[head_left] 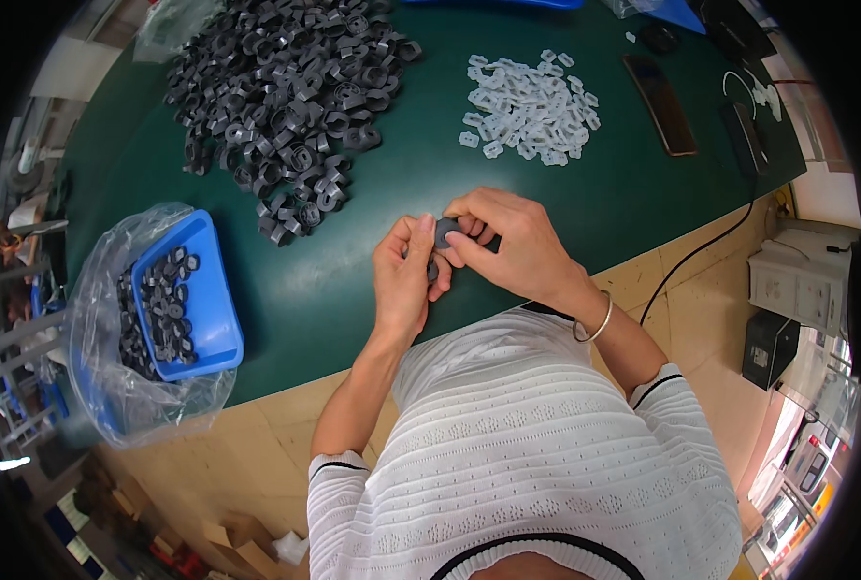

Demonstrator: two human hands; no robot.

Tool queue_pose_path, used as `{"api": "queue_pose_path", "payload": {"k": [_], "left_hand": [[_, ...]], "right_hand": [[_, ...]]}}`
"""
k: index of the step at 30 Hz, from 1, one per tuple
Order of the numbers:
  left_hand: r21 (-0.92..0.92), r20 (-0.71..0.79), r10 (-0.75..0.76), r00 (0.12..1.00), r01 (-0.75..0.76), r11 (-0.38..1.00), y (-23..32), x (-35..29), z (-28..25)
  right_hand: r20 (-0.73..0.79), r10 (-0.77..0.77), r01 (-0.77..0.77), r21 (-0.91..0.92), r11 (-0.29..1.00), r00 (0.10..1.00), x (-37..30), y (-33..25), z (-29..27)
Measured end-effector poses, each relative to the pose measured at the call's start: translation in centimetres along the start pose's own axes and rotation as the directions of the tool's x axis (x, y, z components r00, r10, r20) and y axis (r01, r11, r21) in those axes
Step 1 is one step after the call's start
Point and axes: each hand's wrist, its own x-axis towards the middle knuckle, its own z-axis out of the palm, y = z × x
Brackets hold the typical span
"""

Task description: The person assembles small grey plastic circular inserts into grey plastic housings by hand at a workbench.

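At the near edge of the green table, I have one round dark grey part between my two hands — my right hand pinches it with thumb and fingers, and my left hand closes in on its other side, thumb against it. One more dark bit shows below my left thumb, mostly covered by my fingers, so I cannot tell what it is. I count two heaps beyond: one big pile of dark grey ring-like parts, far too overlapped to number, and one smaller pile of whitish translucent pieces, dozens at least. To my left sits one blue tray with many small dark pieces in it; a clear plastic bag spreads around it, more dark pieces showing through the film. One phone lies at the far right, near a black power strip whose black cable drops over the edge. One bangle circles my right wrist. Any print on the black box to my right is too small to read.
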Motion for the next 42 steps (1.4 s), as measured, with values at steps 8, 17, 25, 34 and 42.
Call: {"api": "queue_pose_path", "payload": {"k": [8,17,25,34,42], "left_hand": [[-0.013,0.029,0.038,0.999,-0.037,0.999,-0.4,-0.1,-0.1],[0.072,-0.255,0.333,0.908,-0.326,0.943,7.8,-2.8,-7.3],[0.997,0.006,0.9,0.435,0.066,-0.038,13.3,-4.4,-17.9],[0.89,0.455,0.717,0.528,-0.24,-0.387,6.7,5.8,-3.9],[0.829,0.556,0.57,0.606,-0.356,-0.431,5.6,6.1,-3.4]], "right_hand": [[-0.076,-0.19,0.158,-0.308,0.938,0.979,-0.2,0.0,1.0],[-0.103,-0.249,0.175,-0.461,0.87,0.963,2.3,2.8,-3.3],[-0.016,-0.292,0.197,-0.702,0.684,0.956,5.7,3.8,-2.7],[0.052,-0.234,0.211,-0.65,0.73,0.971,5.6,3.7,-2.5],[0.014,-0.126,0.123,-0.35,0.929,0.992,2.4,2.6,-2.6]]}}
